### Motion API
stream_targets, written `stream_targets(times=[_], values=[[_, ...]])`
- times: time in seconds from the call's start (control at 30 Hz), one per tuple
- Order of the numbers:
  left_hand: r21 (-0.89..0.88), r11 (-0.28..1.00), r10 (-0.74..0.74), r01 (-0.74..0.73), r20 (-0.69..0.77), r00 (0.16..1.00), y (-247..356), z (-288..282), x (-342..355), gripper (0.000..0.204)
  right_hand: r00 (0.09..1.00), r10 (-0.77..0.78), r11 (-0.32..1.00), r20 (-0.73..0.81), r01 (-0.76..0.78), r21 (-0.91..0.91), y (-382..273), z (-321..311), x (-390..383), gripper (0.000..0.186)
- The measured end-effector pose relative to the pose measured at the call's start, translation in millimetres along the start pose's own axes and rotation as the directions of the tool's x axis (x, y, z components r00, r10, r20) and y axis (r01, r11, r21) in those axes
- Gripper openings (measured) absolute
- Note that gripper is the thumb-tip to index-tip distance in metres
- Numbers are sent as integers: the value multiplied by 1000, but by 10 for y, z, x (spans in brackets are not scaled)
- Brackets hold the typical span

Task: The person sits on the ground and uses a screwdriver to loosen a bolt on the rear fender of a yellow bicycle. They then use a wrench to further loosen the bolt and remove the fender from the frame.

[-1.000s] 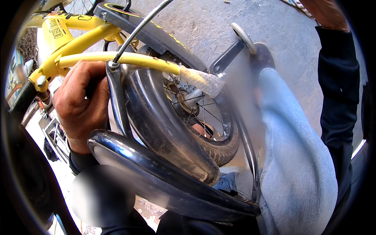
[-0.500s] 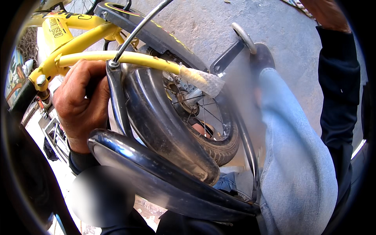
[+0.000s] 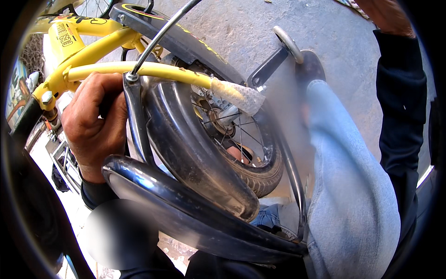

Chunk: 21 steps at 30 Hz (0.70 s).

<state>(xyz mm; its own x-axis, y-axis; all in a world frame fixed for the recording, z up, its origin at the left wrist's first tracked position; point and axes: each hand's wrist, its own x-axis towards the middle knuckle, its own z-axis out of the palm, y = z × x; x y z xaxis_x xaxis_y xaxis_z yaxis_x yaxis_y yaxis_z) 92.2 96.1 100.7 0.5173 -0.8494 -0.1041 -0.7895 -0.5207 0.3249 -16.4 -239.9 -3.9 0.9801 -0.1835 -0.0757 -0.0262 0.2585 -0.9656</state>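
My left hand is closed beside a black metal strut, its fingertips passing behind it. The knuckles lie just under the yellow bicycle tube. A thin metal rod slants up and right from the bolt at the strut's top; its upper end is out of view. At the top right corner, part of my right hand shows, its fingers cut off by the picture's edge. Below the tube are a black mudguard and the spoked wheel. Cloudy plastic wrap covers the tube's end.
A black curved bar frame crosses the lower middle. My denim-covered leg stands at right. Beyond the wheel are a black chain guard and a crank arm. Tools and metal parts lie at left on a bright floor.
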Motion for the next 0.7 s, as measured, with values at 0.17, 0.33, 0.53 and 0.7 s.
stream_targets(times=[0.17,0.33,0.53,0.7], values=[[-1,1000,-10,10,15,1000,-6,-15,1,12,993,115,966,-7,-114,-234,50,-180,58,37],[-4,1000,-22,22,17,1000,-4,6,9,12,999,-9,998,-52,13,61,-1,86,-21,35],[13,1000,-8,7,9,1000,4,-15,-2,12,997,32,1000,66,-31,-2,6,-52,-17,40],[-10,1000,-17,17,8,1000,0,-3,1,11,997,81,979,10,-78,-190,102,-123,25,44]])
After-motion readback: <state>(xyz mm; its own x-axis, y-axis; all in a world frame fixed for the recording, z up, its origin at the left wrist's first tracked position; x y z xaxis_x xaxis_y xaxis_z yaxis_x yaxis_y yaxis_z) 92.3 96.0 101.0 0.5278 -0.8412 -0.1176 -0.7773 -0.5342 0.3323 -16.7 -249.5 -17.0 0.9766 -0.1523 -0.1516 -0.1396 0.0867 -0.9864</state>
